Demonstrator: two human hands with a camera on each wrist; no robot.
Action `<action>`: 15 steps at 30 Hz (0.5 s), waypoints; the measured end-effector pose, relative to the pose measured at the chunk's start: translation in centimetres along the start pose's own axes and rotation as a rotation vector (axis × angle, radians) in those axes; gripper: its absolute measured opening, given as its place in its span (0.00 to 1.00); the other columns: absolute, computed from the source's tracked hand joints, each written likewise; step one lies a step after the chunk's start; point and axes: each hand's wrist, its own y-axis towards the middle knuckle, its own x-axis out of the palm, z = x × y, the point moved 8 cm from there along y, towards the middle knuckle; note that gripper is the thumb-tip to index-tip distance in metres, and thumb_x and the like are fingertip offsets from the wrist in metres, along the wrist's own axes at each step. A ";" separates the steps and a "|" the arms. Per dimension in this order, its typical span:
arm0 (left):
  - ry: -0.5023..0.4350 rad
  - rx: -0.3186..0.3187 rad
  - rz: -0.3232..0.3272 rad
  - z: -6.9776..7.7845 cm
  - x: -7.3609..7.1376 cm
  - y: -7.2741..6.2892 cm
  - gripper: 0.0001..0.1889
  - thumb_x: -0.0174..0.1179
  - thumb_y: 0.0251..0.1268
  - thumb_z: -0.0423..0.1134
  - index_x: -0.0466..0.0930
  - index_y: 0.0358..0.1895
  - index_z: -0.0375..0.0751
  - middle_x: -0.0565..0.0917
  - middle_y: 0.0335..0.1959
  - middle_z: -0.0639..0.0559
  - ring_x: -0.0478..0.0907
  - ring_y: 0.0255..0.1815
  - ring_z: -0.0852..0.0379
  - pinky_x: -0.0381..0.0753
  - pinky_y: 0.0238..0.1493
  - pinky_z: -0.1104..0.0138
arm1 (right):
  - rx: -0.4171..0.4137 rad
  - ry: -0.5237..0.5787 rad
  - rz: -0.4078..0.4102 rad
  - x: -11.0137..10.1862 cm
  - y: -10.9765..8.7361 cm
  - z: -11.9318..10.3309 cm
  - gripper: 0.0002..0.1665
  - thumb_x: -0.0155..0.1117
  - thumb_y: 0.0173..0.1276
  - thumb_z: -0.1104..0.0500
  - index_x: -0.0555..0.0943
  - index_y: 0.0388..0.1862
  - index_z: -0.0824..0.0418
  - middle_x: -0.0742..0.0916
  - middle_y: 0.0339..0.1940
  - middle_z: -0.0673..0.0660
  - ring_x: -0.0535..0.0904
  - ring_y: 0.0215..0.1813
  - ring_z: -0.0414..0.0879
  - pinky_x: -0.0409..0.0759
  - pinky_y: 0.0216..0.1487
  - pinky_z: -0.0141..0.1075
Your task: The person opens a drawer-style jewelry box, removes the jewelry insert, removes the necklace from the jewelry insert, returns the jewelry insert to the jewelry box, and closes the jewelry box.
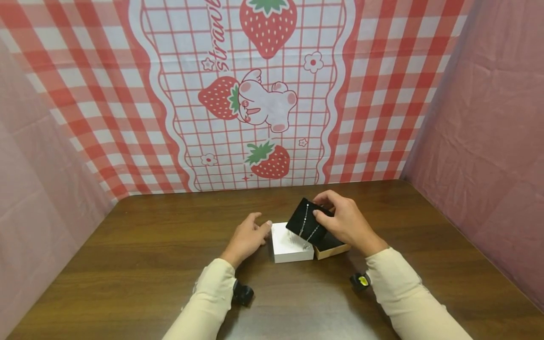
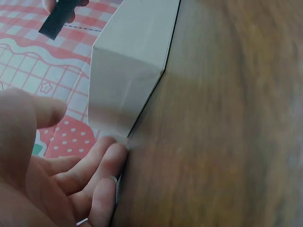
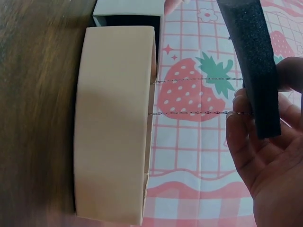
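Observation:
My right hand (image 1: pixel 348 222) holds a black foam pad (image 1: pixel 296 223) up at a tilt, its fingers and thumb pinching one edge. A thin silver chain (image 1: pixel 304 222) lies across the pad. In the right wrist view, two strands of chain (image 3: pixel 199 113) run from the pad (image 3: pixel 260 71) to a tan box tray (image 3: pixel 113 123). That tray is black inside and sits against a white box (image 1: pixel 293 256), partly under the pad. Beside the white box's left side, my left hand (image 1: pixel 248 236) has loosely bent fingers and holds nothing. Its fingertips are close to the box wall (image 2: pixel 128 90); contact is unclear.
The boxes stand on a brown wooden table (image 1: pixel 144 264). Behind it hangs a red-and-white checked cloth (image 1: pixel 378 94) with strawberry prints. Pink cloth (image 1: pixel 488 141) hangs at both sides. A small black camera (image 1: pixel 243 293) is worn at each wrist.

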 end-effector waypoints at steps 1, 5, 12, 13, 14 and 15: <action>-0.003 0.000 0.022 0.0 -0.2 0.0 0.30 0.56 0.75 0.50 0.66 0.72 0.35 0.84 0.36 0.49 0.83 0.32 0.55 0.80 0.43 0.56 | 0.005 0.002 -0.004 0.1 0.0 0.0 0.12 0.70 0.63 0.66 0.82 0.46 0.62 0.87 0.40 0.55 0.82 0.37 0.47 0.81 0.39 0.43; 0.002 -0.004 0.138 0.1 -1.2 -0.1 0.25 0.57 0.73 0.49 0.74 0.65 0.36 0.84 0.37 0.48 0.82 0.30 0.56 0.79 0.38 0.59 | 0.016 0.001 -0.025 0.3 0.1 -0.1 0.12 0.70 0.64 0.65 0.83 0.46 0.61 0.87 0.39 0.54 0.80 0.35 0.46 0.80 0.37 0.41; -0.070 0.051 0.217 1.6 -1.8 -0.2 0.14 0.59 0.72 0.45 0.83 0.52 0.40 0.86 0.40 0.48 0.85 0.32 0.54 0.82 0.37 0.61 | -0.001 -0.026 -0.048 0.7 0.0 -0.5 0.11 0.70 0.64 0.64 0.83 0.46 0.60 0.87 0.39 0.53 0.80 0.37 0.46 0.80 0.39 0.42; -0.075 0.064 0.209 1.8 -1.7 -0.2 0.13 0.59 0.72 0.45 0.84 0.50 0.40 0.86 0.40 0.49 0.85 0.32 0.54 0.82 0.36 0.62 | -0.001 -0.029 -0.051 0.8 -0.1 -0.5 0.11 0.70 0.64 0.64 0.83 0.46 0.60 0.87 0.39 0.53 0.80 0.38 0.46 0.80 0.39 0.42; -0.079 0.076 0.202 2.1 -1.6 -0.2 0.12 0.59 0.72 0.44 0.84 0.49 0.41 0.86 0.39 0.49 0.86 0.32 0.54 0.82 0.36 0.62 | 0.001 -0.033 -0.055 0.9 -0.1 -0.6 0.11 0.70 0.64 0.64 0.83 0.46 0.60 0.87 0.39 0.53 0.80 0.38 0.45 0.80 0.40 0.42; -0.080 0.087 0.194 2.3 -1.5 -0.2 0.12 0.59 0.72 0.44 0.85 0.48 0.41 0.86 0.38 0.49 0.85 0.32 0.55 0.81 0.36 0.63 | 0.001 -0.035 -0.058 0.9 -0.1 -0.6 0.11 0.70 0.65 0.63 0.83 0.46 0.60 0.87 0.39 0.52 0.80 0.38 0.45 0.80 0.40 0.42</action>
